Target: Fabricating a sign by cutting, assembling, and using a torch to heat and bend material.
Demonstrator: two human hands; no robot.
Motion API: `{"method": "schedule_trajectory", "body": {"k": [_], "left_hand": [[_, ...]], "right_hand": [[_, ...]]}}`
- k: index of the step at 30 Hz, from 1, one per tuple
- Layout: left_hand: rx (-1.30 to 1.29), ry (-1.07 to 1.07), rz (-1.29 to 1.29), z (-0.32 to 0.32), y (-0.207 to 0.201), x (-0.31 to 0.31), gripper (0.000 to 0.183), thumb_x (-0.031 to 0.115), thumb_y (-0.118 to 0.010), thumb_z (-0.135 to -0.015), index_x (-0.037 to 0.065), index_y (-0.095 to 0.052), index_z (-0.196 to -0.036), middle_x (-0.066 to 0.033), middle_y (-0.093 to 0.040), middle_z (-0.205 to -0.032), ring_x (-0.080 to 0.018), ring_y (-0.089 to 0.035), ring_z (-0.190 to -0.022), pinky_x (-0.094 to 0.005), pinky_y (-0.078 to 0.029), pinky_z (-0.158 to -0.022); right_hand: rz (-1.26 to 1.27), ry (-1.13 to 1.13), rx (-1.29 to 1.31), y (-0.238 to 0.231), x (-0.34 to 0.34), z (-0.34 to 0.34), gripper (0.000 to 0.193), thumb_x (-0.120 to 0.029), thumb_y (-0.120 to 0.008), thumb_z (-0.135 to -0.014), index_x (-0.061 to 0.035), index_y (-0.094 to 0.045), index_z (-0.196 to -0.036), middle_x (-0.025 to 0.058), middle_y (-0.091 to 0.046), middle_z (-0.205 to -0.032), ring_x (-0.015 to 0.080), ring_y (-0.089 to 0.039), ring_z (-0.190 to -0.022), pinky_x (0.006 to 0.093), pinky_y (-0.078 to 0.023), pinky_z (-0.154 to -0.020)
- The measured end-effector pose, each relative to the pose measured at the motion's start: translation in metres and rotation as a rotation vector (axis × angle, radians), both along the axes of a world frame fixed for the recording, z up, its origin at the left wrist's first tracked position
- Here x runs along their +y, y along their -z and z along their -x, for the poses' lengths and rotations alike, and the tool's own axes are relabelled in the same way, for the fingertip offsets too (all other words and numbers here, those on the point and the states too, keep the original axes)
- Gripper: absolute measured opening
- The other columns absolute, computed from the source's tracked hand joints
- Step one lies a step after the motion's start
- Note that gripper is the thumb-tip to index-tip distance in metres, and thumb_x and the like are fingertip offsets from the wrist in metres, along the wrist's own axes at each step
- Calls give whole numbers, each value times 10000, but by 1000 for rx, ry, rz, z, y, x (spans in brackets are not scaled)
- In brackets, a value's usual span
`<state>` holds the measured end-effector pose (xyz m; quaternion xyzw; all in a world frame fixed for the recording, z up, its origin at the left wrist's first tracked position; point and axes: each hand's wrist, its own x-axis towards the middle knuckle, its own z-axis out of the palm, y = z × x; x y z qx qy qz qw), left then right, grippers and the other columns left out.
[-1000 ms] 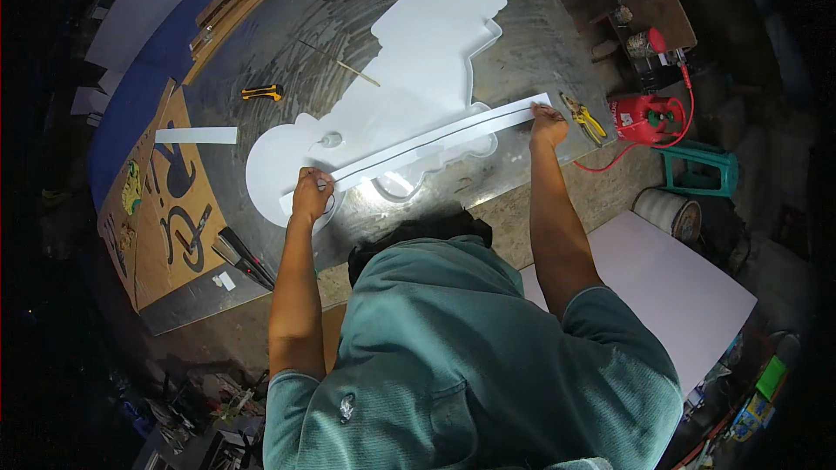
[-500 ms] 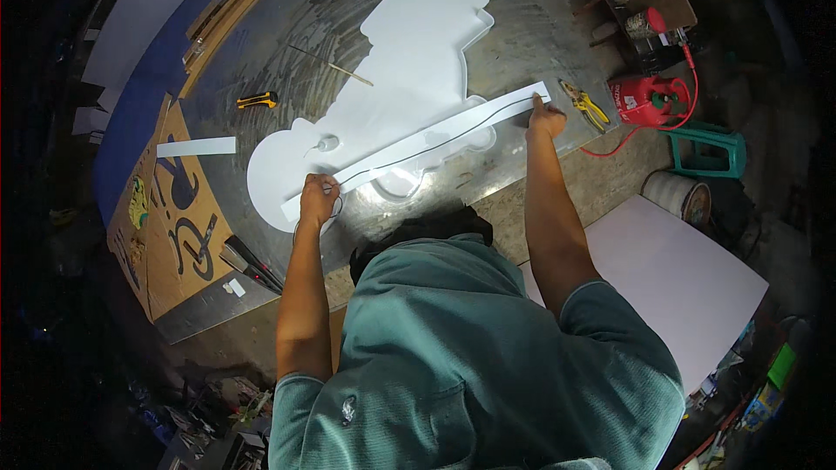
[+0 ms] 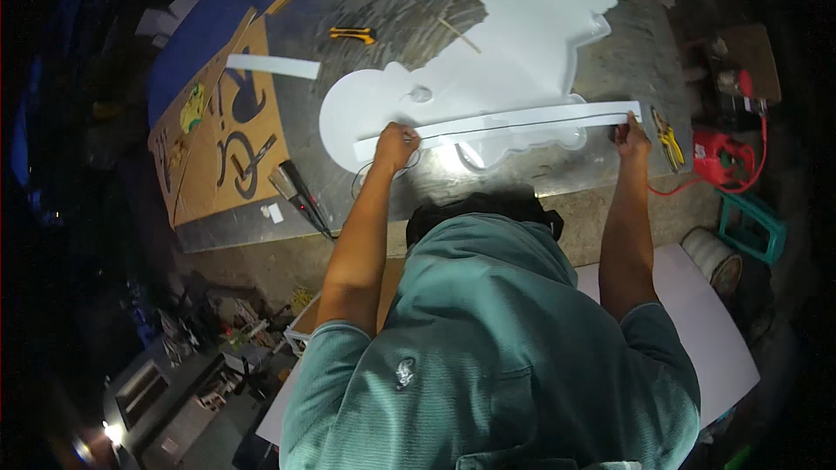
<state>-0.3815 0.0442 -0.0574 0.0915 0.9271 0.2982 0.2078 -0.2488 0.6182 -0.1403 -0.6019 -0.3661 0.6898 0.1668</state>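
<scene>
Looking straight down from head height, the person in the teal shirt has both arms stretched out over a grey metal-topped workbench (image 3: 383, 0), holding a long white strip (image 3: 514, 122) that runs across the middle of the frame, slightly uphill toward the right. The left hand (image 3: 396, 146) is closed on the strip's left end, fingers curled over it, and the right hand (image 3: 630, 132) pinches the right end near the upper right, so the strip is stretched between them with a thin dark line running along its length. It lies right over the lower edge of a big white cutout shape (image 3: 514, 61), rounded at the left and with a scalloped edge at the top right of the frame; there's a bright glow just under the cutout between the two hands. Upper left of centre sits a yellow utility knife (image 3: 352, 34), and a loose short white strip (image 3: 272, 66) lies a bit left of it. On the left is a brown board (image 3: 228, 157) with curvy dark shapes cut into it, and a dark hand tool (image 3: 300, 196) lies just beside its lower right corner. Over on the right edge there's a red power tool (image 3: 721, 158) with a red cord, yellow-handled pliers (image 3: 669, 139) near the right hand, and a teal stool (image 3: 751, 224) below those.
</scene>
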Motion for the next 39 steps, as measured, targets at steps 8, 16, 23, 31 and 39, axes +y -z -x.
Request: {"method": "schedule_trajectory", "body": {"k": [8, 16, 23, 31, 39], "left_hand": [[-8, -146, -79, -11, -2, 3, 139, 167, -733, -779, 35, -709, -813, -208, -632, -1024, -349, -667, -892, -412, -548, -821], [133, -168, -88, -26, -4, 3, 122, 118, -725, -775, 27, -696, -849, -164, -619, -1035, -335, -633, -971, -399, -523, -868], [145, -174, -134, -31, -2, 1, 121, 112, -719, -791, 39, -704, -887, -148, -625, -1097, -320, -627, -1027, -385, -515, -905], [148, -162, -159, -31, -1, 0, 94, 108, -712, -794, 40, -702, -859, -153, -620, -1110, -326, -626, -1031, -385, -515, -911], [179, -156, -168, -30, -2, 0, 104, 94, -708, -774, 32, -699, -857, -150, -627, -1088, -331, -624, -1026, -395, -513, -914]], "right_hand": [[136, -105, -5, 28, 38, -8, 226, -309, -733, -924, -106, -650, -867, 10, -623, -668, 145, -576, -546, 310, -507, -475], [140, -177, -132, 36, 57, -9, 267, -435, -765, -867, -194, -651, -858, -53, -673, -689, 109, -623, -552, 290, -499, -471], [88, -189, -210, 61, 80, -9, 330, -520, -763, -841, -227, -633, -761, -86, -669, -672, 97, -582, -508, 318, -392, -441], [59, -135, -300, 27, 54, -6, 285, -440, -791, -846, -182, -671, -843, -42, -687, -762, 92, -619, -605, 292, -422, -466], [54, -178, -389, 14, 45, -3, 307, -466, -796, -831, -198, -659, -773, -67, -656, -656, 113, -596, -563, 322, -345, -443]]}}
